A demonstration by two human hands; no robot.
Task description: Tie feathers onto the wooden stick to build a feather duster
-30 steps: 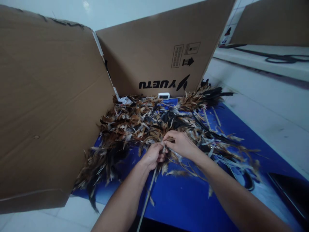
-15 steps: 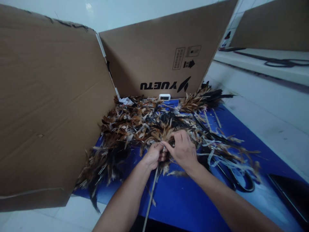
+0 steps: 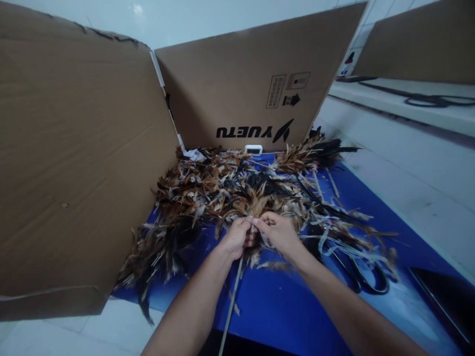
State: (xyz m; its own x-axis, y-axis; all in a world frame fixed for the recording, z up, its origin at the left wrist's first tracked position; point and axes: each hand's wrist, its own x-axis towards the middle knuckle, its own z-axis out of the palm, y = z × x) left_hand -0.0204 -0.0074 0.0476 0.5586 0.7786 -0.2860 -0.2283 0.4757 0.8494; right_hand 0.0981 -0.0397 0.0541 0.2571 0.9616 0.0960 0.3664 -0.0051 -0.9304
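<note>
My left hand (image 3: pixel 237 238) is closed around the upper end of a thin pale stick (image 3: pixel 233 301), which slants down toward me. A fan of brown feathers (image 3: pixel 254 201) spreads just beyond my fingertips at that end, like the head of a feather duster. My right hand (image 3: pixel 280 235) meets the left there, its thumb and index finger pinched together at the base of the feathers. What the right fingers grip is too small to make out. A heap of loose brown and black feathers (image 3: pixel 200 190) lies behind both hands.
Cardboard panels (image 3: pixel 85 163) stand at the left and back. On the blue mat (image 3: pixel 282 306), black-handled scissors (image 3: pixel 376 284) lie to the right beside pale ribbon strips (image 3: pixel 349 247). A dark flat object (image 3: pixel 441 301) is at the right edge. A small white device (image 3: pixel 253 149) sits at the back.
My right hand has turned and its fingers have drawn down from the feathers, closing in a pinch near the left fingertips. The left hand and the stick stay about where they were.
</note>
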